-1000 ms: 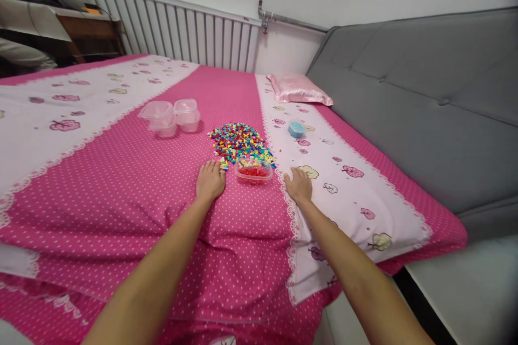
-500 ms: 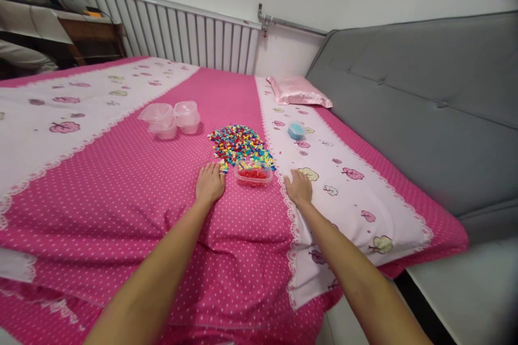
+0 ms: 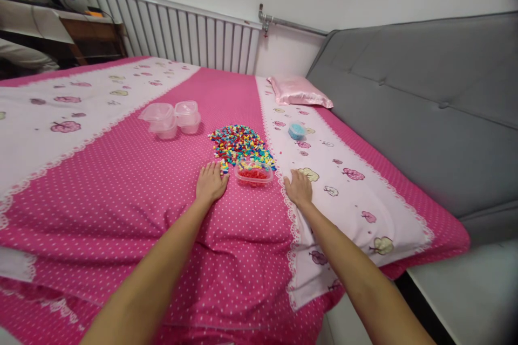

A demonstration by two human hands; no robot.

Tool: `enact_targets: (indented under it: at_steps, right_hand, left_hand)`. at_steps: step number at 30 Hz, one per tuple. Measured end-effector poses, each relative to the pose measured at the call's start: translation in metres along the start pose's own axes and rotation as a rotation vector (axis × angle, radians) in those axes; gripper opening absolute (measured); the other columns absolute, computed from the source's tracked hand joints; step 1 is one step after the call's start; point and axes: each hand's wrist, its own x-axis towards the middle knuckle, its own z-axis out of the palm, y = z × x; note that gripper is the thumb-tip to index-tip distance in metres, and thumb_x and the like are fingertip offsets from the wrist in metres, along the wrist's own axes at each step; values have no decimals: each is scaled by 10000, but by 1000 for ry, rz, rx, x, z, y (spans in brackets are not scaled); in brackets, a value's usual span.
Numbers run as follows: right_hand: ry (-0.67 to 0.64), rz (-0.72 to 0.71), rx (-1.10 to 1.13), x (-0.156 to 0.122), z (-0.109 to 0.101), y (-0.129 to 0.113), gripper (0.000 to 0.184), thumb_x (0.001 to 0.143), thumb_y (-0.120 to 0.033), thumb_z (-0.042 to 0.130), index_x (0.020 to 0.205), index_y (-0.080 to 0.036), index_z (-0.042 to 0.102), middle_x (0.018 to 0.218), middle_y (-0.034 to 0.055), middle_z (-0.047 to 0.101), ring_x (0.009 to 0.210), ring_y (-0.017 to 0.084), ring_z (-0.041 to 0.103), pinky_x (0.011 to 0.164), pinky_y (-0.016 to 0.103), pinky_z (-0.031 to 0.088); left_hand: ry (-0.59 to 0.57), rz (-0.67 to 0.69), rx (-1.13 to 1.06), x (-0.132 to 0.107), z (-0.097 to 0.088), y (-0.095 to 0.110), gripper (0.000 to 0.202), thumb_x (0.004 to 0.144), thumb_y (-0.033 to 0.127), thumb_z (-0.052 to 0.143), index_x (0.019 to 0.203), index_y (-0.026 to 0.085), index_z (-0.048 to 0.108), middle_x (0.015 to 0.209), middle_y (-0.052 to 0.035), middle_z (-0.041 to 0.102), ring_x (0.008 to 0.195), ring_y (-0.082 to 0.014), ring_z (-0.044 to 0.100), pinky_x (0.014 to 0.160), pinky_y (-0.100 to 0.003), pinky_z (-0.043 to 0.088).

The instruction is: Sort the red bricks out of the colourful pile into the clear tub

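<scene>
My left hand (image 3: pixel 211 183) lies flat and open on the pink dotted bedsheet (image 3: pixel 121 188), its fingertips at the near edge of a pile of small multicoloured beads (image 3: pixel 238 143). My right hand (image 3: pixel 298 187) also rests flat and open, on the lace border of the sheet. Between the two hands stands a clear plastic tub (image 3: pixel 253 173) holding red beads. Neither hand holds anything.
Two clear lidded tubs (image 3: pixel 172 118) sit further back on the left. A small tub of blue beads (image 3: pixel 297 130) stands on the white strip, and a pink satin pillow (image 3: pixel 298 91) beyond it. A grey padded sofa back (image 3: pixel 416 97) runs along the right; a radiator (image 3: pixel 178 32) lines the far wall.
Both hands stay flat in place. The view has shifted slightly; nothing on the bed has moved.
</scene>
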Motion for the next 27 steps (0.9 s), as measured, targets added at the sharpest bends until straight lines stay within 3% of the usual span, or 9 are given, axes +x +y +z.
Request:
enact_targets:
  at_steps: [5,9,16,19,23,27]
  right_hand:
    - [-84,-53,2,10,1,3,590,954,-402,307,1434,-61,353,1497,196,350,1382,303,316,1123,442,219]
    - [-151,-95,89,33,4,1,693,936,-487,335,1481,-70,239,1541,193,254,1425,288,240,1141,432,214]
    - [-219,-163,237,82,16,-19,946,825,-596,504,1501,-52,127,1559,211,175,1453,299,150,1163,429,178]
    - [-195,-222,292,98,24,-26,999,771,-587,593,1494,-54,155,1552,222,194,1446,307,178,1163,430,194]
    - [-164,-352,443,119,35,-38,1027,708,-579,672,1490,-104,205,1520,205,296,1405,315,292,1142,445,250]
    - [-189,-401,594,140,48,-63,1020,682,-554,708,1486,-148,231,1481,181,376,1345,313,392,1102,463,315]
  left_hand:
    - [-21,22,-32,10,4,-3,718,901,483,374,1428,-3,331,1483,-234,371,1386,-331,328,1139,-461,227]
    - [-12,21,-79,28,9,-7,800,881,504,427,1426,-62,275,1480,-282,343,1384,-356,319,1137,-450,233]
    - [23,61,-174,68,22,-15,880,818,521,579,1462,33,231,1495,-292,303,1404,-368,271,1118,-485,257]
    - [15,105,-238,85,26,-19,942,748,530,667,1460,57,269,1491,-274,318,1404,-362,275,1114,-449,286]
    - [4,166,-338,108,31,-22,951,657,523,743,1435,139,352,1480,-187,372,1391,-309,317,1114,-413,308]
    - [23,174,-432,131,40,-18,990,586,539,779,1403,124,406,1456,-184,396,1372,-311,340,1120,-419,300]
